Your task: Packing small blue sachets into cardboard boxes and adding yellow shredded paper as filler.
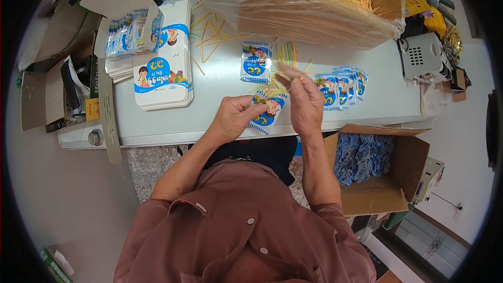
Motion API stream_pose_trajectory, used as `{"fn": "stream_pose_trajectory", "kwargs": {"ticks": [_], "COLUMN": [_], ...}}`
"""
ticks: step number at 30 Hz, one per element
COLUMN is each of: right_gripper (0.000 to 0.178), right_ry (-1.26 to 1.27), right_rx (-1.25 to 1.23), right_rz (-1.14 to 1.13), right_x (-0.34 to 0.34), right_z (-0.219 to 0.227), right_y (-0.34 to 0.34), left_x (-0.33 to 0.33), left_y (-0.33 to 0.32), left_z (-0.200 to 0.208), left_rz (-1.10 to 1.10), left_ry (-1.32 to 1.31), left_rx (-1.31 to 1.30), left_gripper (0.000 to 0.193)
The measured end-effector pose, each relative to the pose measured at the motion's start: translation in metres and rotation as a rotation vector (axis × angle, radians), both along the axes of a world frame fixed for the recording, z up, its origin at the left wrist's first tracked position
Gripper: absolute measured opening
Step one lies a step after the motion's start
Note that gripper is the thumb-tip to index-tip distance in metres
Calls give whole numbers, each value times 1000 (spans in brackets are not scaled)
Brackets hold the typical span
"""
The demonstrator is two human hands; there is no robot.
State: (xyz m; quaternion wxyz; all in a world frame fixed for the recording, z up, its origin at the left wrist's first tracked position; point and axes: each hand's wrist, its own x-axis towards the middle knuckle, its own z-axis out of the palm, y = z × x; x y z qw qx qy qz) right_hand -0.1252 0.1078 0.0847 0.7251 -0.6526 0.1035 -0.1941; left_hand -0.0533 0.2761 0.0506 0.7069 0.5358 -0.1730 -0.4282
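My left hand (234,119) is closed, thumb and fingers pinching the edge of a small blue-and-white packet (268,117) low over the table's front part. Pale yellow sticks (271,93) show at the packet's upper end; whether they are inside or behind it I cannot tell. To the right, my right hand (305,102) is raised with bent fingers pointing at the sticks. Motion smears its fingertips, so any hold is unclear. A flat packet (256,62) lies just beyond my hands, beside a small bunch of coloured sticks (287,54). Several like packets (343,90) overlap at the right.
A large plastic-lined carton (314,18) of coloured sticks stands at the back. Flat printed cartons (163,81) are stacked at left, near an open box of packets (131,31). Loose sticks (210,36) lie between. A cardboard box (377,194) with blue wrappers sits below the right edge.
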Motion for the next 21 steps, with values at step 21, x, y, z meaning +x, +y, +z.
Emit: {"fn": "stream_pose_trajectory", "kwargs": {"ticks": [21], "right_gripper": [30], "right_ry": [29], "right_rx": [129], "right_rz": [64], "right_x": [-15], "right_z": [-7], "right_y": [13], "left_x": [0], "left_y": [7], "left_z": [2], "left_rz": [-80], "left_ry": [-18], "left_rx": [17], "left_gripper": [22]}}
